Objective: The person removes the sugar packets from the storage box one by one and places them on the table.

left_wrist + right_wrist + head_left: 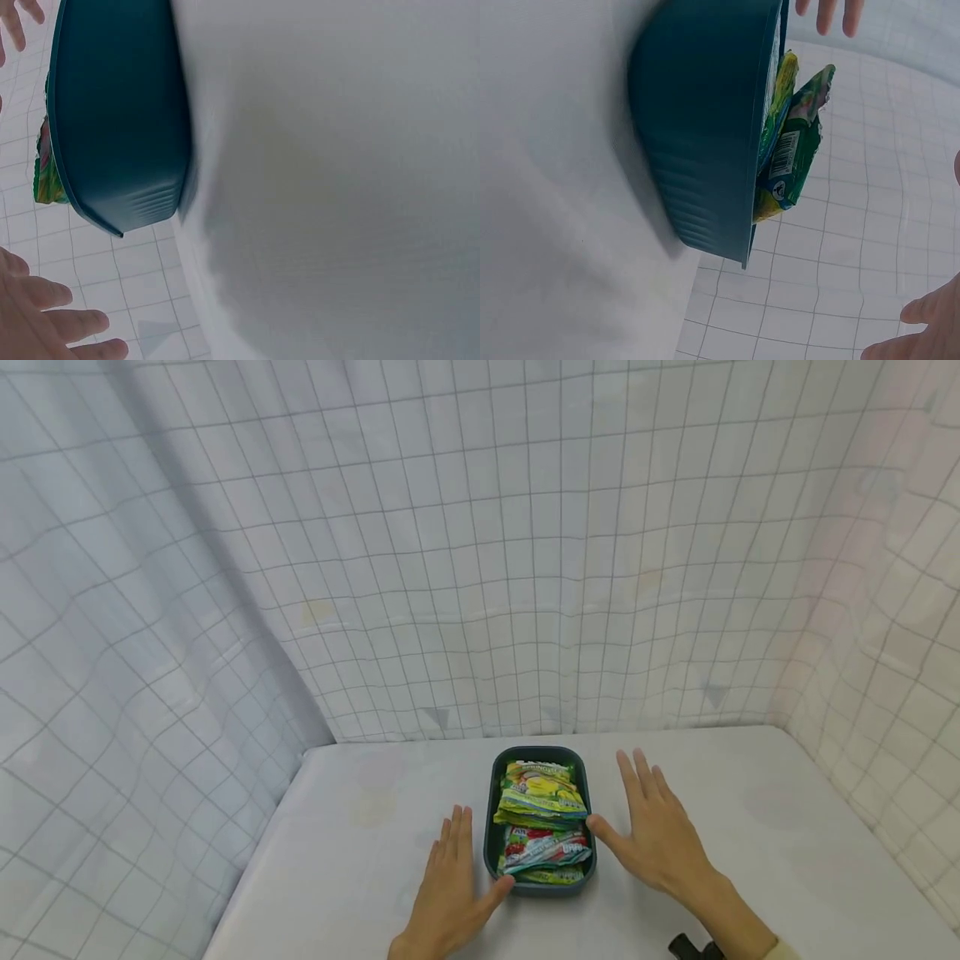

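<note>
A dark teal plastic tub (491, 852) with rounded corners stands on the white table, filled with several glossy packets. Yellow-green packets (542, 793) lie at its far end, and a red and light-blue packet (543, 847) lies nearer. To the tub's left is my left hand (447, 889), fingers straight and thumb reaching toward the near left corner. On the other side, my right hand (660, 843) is spread, its thumb tip at the right rim. Both wrist views show the tub's side wall (124, 112), with a green packet (795, 150) rising above the rim.
White cloth with a grid pattern (540, 568) hangs behind the table and along both sides. The white tabletop (337, 843) extends around the tub. A small black object (686, 947) shows beside the right wrist at the bottom edge.
</note>
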`<state>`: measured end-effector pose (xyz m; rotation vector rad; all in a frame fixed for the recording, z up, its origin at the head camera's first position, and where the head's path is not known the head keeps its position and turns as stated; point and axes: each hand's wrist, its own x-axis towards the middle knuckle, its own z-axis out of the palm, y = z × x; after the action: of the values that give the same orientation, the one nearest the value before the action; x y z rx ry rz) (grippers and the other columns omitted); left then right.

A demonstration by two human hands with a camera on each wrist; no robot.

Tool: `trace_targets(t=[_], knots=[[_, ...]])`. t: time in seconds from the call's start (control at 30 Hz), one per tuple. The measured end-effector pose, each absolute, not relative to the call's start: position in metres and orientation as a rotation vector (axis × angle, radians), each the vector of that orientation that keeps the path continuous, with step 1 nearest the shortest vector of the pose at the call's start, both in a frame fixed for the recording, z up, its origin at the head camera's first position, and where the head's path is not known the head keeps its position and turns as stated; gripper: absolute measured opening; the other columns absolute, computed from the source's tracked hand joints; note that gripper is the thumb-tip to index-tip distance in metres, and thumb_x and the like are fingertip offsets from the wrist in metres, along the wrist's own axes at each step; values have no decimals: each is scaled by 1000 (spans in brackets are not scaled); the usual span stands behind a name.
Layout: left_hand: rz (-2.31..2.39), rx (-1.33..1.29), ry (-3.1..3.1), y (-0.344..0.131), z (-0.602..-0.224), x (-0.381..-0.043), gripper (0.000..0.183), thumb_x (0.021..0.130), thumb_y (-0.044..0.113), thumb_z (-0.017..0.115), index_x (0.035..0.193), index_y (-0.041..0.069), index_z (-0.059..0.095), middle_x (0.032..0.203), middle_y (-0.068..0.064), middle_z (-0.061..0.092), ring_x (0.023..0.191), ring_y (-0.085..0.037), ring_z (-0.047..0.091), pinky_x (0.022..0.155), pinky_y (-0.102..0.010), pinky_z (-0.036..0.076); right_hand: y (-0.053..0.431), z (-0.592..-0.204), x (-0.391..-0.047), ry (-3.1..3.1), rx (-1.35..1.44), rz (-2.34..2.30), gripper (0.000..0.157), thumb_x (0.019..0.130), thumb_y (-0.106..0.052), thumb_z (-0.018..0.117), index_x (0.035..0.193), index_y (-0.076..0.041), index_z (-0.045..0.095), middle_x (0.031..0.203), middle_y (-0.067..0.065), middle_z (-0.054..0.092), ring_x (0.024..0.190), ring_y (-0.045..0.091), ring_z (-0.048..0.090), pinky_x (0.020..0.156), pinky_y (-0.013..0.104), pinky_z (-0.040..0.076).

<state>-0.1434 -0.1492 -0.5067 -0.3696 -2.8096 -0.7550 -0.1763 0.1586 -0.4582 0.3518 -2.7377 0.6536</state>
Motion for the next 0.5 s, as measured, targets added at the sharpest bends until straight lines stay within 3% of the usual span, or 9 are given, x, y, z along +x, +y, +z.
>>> trace_targets(t=[0.3, 0.5], knots=[[-953, -401, -2810, -140, -507, -146, 111, 90, 61, 69, 164, 5, 7, 169, -17, 11, 152, -36, 17, 118, -55, 24, 153, -459, -185, -2722, 358, 708, 99, 95, -59, 63, 164, -8, 14, 166, 24, 18, 145, 54, 24, 108, 71, 29], [-1233, -423, -2802, -135, -508, -152, 111, 92, 56, 70, 164, 14, -4, 170, -11, 1, 153, -30, 13, 119, -53, 23, 148, -457, -191, -2722, 368, 749, 100, 95, -60, 62, 165, -10, 10, 167, 23, 15, 146, 53, 23, 102, 73, 35]])
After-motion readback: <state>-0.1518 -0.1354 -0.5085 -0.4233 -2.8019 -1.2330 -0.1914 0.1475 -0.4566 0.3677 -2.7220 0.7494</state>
